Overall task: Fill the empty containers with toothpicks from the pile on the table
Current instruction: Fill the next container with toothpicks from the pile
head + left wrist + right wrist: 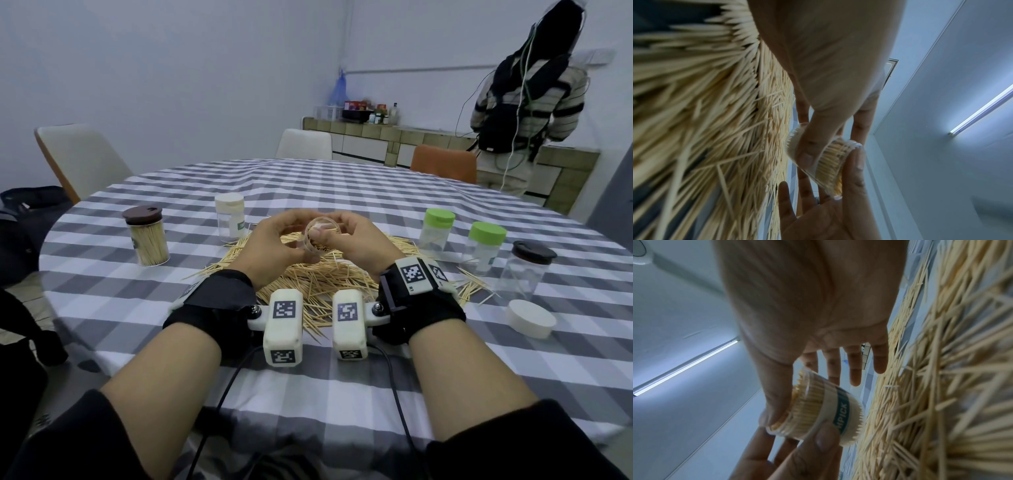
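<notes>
Container (317, 240) pinched btwn 2 hands above toothpick pile (318, 281).

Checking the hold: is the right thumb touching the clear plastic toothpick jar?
Touching. The right wrist view shows the right hand with its thumb pressed on the rim of the clear plastic toothpick jar.

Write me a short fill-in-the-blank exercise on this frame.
1. Both hands hold a clear jar above the ____ of toothpicks.
2. The two jars right of the pile have ____ lids.
3. The full jar on the left has a ____ lid.
4. A loose white ____ lies near the right wrist.

Missing words: pile; green; brown; lid
</notes>
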